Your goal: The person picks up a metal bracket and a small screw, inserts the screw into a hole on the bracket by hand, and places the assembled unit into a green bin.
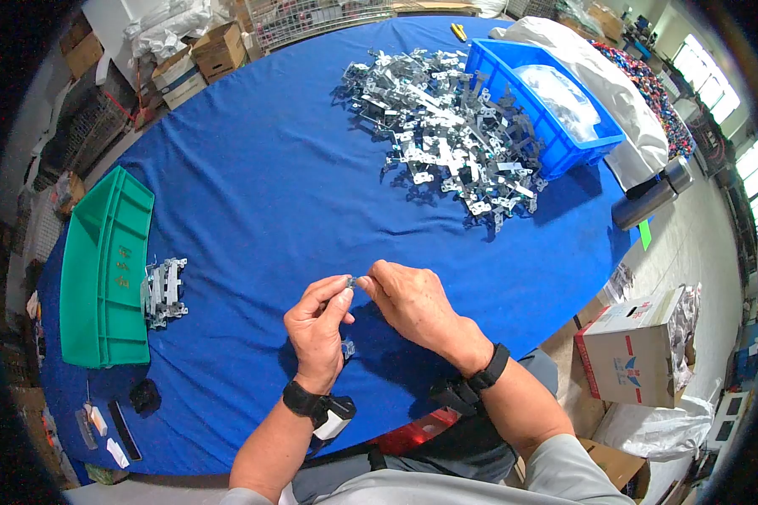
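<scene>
My left hand [318, 328] and my right hand [410, 301] meet above the blue table [269, 185], near its front edge. Together they pinch one small metal part [351, 282] between their fingertips. Another small metal piece [348, 348] shows just below my left palm. A large heap of shiny metal brackets [446, 126] lies at the far side of the table, out of reach of both hands. A small stack of brackets [163, 290] sits to the left, beside a green tray [105, 269].
A blue bin [547, 97] holding a plastic bag stands right of the heap. Small dark items [130, 412] lie at the table's front left edge. A cardboard box [636, 345] and bags stand on the floor to the right. Boxes and wire racks line the back.
</scene>
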A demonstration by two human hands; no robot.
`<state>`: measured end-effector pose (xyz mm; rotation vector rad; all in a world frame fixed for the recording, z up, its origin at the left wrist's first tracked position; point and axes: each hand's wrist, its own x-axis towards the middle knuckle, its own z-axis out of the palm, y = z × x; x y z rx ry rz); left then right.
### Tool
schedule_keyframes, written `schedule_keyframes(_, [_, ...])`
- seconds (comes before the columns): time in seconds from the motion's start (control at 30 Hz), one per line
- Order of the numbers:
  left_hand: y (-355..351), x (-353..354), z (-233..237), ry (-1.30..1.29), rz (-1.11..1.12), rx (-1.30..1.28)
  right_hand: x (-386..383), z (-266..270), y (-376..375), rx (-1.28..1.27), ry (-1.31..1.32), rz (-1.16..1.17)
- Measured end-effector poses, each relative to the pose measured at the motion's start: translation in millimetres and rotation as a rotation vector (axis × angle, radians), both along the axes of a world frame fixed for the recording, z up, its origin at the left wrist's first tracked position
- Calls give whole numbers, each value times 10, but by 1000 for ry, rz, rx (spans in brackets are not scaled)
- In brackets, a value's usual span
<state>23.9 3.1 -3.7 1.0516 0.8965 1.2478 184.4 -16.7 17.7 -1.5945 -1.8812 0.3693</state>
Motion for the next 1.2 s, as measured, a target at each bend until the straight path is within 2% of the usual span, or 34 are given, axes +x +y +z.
schedule_keyframes(0.07, [-1, 2, -6, 3, 2, 1, -21, 35, -5, 77, 177, 15])
schedule_keyframes(0.2, [5, 1, -2, 3, -4, 3, -15, -8, 18, 122, 186, 23])
schedule_keyframes(0.37, [-2, 2, -2, 0, -11, 12, -22, -2, 2, -2, -39, -25])
schedule_keyframes(0.57, [4, -1, -7, 15, -11, 12, -25, -14, 28, 113, 156, 2])
schedule_keyframes(0.67, [4, -4, -15, 13, -12, 11, -22, 31, 6, 86, 158, -6])
schedule_keyframes(0.8, [0, 1, 9, 32, 2, 6, 25, 12, 10, -74, -37, -16])
schedule_keyframes(0.87, [3, 2, 10, 40, -5, 15, 20, -1, 19, 47, 173, 18])
schedule_keyframes(1.0, [-3, 1, 7, 44, 4, 9, 15, 43, 3, 63, 180, 14])
schedule_keyframes(1.07, [-4, 3, 13, 47, 14, 8, 40, 48, 2, -112, -11, 0])
schedule_keyframes(1.1, [-3, 5, 16, 46, 9, 5, 38, 38, 3, -112, -11, -1])
schedule_keyframes(1.17, [1, 6, 18, 45, 4, 2, 26, 10, 9, 13, 180, 27])
schedule_keyframes(1.2, [2, 4, 17, 46, 2, 7, 20, 13, 9, 13, 180, 27])
